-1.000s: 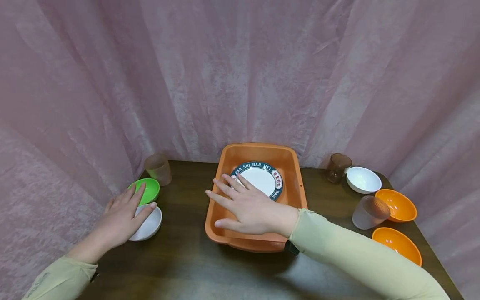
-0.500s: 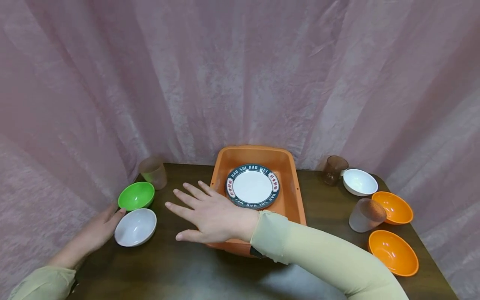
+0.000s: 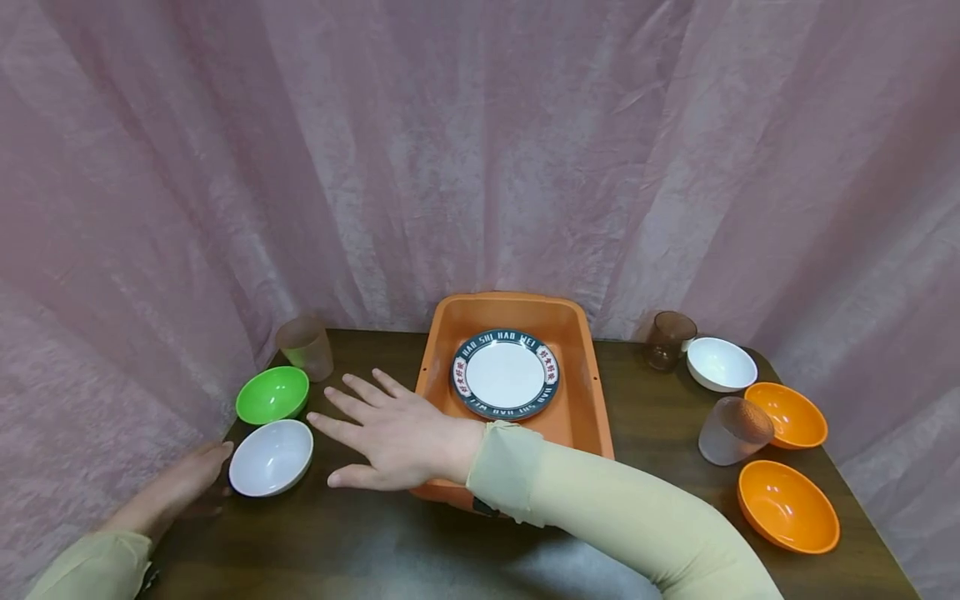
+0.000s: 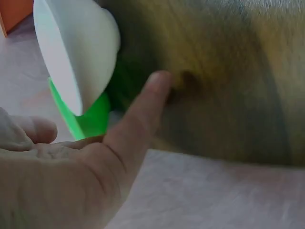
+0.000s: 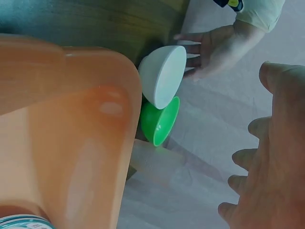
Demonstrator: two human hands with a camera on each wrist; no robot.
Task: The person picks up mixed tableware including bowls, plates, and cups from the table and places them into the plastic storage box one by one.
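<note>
My left hand [image 3: 187, 479] is low at the left edge of a white bowl [image 3: 271, 457], its fingers fairly straight and holding nothing. In the right wrist view that left hand [image 5: 212, 53] has its fingertips right by the bowl's side. A green bowl [image 3: 273, 394] stands just behind the white one. My right hand [image 3: 393, 435] hovers palm down with fingers spread, between the white bowl and an orange tub [image 3: 592, 379]. Nothing is in it. Inside the tub lies a plate [image 3: 505, 374] with a dark lettered rim.
A frosted cup [image 3: 306, 348] stands behind the green bowl. To the right are a brown glass [image 3: 670, 340], another white bowl [image 3: 722, 364], a second frosted cup [image 3: 733, 432] and two orange bowls, one behind [image 3: 787, 414] and one in front [image 3: 789, 506]. A pink curtain [image 3: 480, 150] surrounds the table.
My left hand has gone from above the green and white bowls down to the white bowl's left side. My right hand has moved left from over the tub, its fingers still spread.
</note>
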